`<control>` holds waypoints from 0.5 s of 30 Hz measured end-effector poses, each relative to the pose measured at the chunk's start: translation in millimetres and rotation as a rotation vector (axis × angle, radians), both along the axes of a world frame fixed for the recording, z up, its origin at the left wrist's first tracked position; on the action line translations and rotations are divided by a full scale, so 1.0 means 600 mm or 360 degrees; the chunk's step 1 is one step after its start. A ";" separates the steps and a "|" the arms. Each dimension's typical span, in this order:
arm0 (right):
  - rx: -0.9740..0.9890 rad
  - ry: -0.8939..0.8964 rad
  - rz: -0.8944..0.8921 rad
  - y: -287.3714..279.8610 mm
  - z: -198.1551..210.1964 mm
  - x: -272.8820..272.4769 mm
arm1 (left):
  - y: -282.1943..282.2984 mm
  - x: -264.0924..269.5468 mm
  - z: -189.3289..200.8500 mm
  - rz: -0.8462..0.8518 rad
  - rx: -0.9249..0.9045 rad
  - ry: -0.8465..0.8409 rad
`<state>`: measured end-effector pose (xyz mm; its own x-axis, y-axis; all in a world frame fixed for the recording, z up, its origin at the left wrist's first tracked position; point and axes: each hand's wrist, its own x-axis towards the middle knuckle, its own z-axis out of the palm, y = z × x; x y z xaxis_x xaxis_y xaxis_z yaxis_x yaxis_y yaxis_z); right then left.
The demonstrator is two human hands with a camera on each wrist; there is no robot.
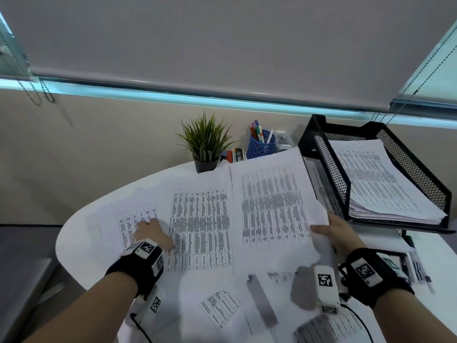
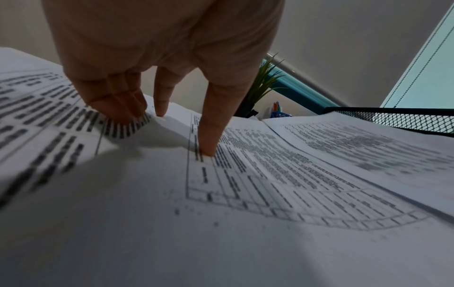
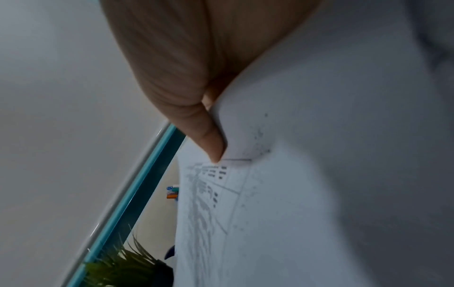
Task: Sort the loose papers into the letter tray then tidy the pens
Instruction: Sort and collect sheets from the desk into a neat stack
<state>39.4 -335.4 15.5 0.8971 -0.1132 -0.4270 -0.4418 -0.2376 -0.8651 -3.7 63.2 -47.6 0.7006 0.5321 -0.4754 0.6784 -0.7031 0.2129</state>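
Printed sheets cover the white oval table [image 1: 81,219]. My left hand [image 1: 158,231] rests fingertips-down on two overlapping sheets [image 1: 197,219]; in the left wrist view the fingers [image 2: 123,104] press the raised edge of one sheet and the thumb [image 2: 209,143] presses the sheet [image 2: 245,184] beside it. My right hand [image 1: 329,229] pinches the near right corner of a lifted sheet [image 1: 272,206], thumb on top [image 3: 213,147], fingers hidden beneath. The black mesh letter tray [image 1: 329,164] stands to the right, holding a paper stack [image 1: 385,186]. Loose pens [image 1: 418,268] lie at the table's right edge.
A blue pen cup [image 1: 262,147] with several pens stands at the back, a potted plant [image 1: 205,144] to its left and small boxes [image 1: 235,155] between them. More sheets [image 1: 220,308] and a grey strip [image 1: 262,300] lie near me. Wall and window blinds lie behind.
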 end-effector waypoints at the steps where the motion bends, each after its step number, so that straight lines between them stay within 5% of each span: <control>1: 0.0027 0.0012 -0.0070 0.005 -0.009 0.002 | 0.000 0.002 0.000 -0.0027 -0.0035 0.0002; 10: -0.0141 0.0389 0.0088 0.065 -0.084 -0.032 | 0.016 -0.021 0.003 0.0076 -0.0039 -0.0106; 15: -0.0137 0.0367 0.0216 0.083 -0.096 -0.029 | 0.020 -0.009 0.002 0.0134 -0.0122 -0.0065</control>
<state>22.1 -285.6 -41.9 0.7867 -0.0430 -0.6158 -0.5838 -0.3762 -0.7195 -9.1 75.3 -46.3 0.6745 0.5531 -0.4890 0.7242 -0.6246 0.2924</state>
